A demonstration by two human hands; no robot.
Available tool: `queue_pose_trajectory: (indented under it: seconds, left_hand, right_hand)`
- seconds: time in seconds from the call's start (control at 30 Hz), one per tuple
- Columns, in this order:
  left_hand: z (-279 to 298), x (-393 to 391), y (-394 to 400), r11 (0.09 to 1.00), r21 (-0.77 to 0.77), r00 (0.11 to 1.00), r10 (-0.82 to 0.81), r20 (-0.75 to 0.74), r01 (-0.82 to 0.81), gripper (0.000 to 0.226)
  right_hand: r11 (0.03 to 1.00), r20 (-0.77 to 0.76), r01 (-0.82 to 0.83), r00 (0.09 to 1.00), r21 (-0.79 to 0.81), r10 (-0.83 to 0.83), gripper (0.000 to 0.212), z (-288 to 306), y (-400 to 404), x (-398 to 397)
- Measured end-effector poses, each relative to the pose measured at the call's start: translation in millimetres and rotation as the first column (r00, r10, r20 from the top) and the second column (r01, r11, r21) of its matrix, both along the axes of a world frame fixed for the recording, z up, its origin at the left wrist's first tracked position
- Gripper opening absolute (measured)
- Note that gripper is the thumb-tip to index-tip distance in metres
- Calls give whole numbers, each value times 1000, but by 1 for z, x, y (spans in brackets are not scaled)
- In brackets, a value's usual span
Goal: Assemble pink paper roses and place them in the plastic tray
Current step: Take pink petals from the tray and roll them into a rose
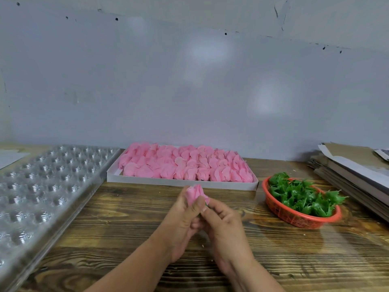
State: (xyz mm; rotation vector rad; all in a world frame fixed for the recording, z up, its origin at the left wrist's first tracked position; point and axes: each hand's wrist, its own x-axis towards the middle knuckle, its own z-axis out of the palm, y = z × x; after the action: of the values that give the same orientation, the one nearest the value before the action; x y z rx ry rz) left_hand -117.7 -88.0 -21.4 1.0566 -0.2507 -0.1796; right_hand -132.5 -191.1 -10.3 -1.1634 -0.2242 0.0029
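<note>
Hands meet over the table [130,209]: left hand [182,220] and right hand [223,224] both pinch the rose [194,194], seemingly fitting a green base. Next, probably seat it in the tray [42,186] at left.

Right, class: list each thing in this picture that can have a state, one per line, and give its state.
Left hand: grips the pink rose.
Right hand: pinches the rose's base.
Pink rose: held above the table, petals closed.
Plastic tray: cavities empty.
White box: full of pink petals.
Red basket: holds green leaf pieces.
</note>
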Motion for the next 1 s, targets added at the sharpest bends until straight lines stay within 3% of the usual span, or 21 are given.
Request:
queue_pose_trajectory:
  seconds: [0.1,0.23,0.3,0.4,0.47,0.53,0.6,0.67,0.73,0.87,1.0]
  left_hand:
    - [2,2,4,998,62,997,-11,-77,16,63]
    - [4,2,10,996,54,996,-74,-49,77,28]
    - [3,3,9,994,48,991,-90,-99,95,31]
    - [4,2,6,997,-34,983,-78,-164,73,34]
    - [7,2,4,997,-66,987,-43,-155,33,22]
    - [10,2,2,994,-111,986,2,-169,-21,19]
    - [11,1,1,987,-154,980,23,-199,-54,21]
    - [10,0,-2,984,-164,977,35,-209,-70,21]
    - [8,-1,-3,988,-136,977,48,-207,-77,23]
    - [7,-3,0,1000,-11,991,7,-137,-9,33]
    - [9,-4,7,997,74,997,-14,-71,19,64]
  right_hand:
    - [999,-9,-48,999,-16,47,20,0,2,-1]
    - [980,-128,-155,977,126,171,20,4,1,-1]
    - [966,-183,-174,961,189,209,20,3,-1,1]
    - [981,-180,-127,972,146,153,9,1,-1,1]
    - [998,-114,-63,991,21,65,8,0,0,-1]
    - [974,36,38,999,-224,-30,22,-4,1,-2]
    - [824,279,253,953,-507,-121,31,-6,3,-4]
    - [694,463,432,872,-576,-159,28,-6,4,-5]
    - [674,519,483,838,-558,-171,19,-6,4,-5]
    - [838,320,293,935,-461,-151,14,-4,0,-1]
    - [986,49,-34,998,-162,42,24,-1,-3,1]
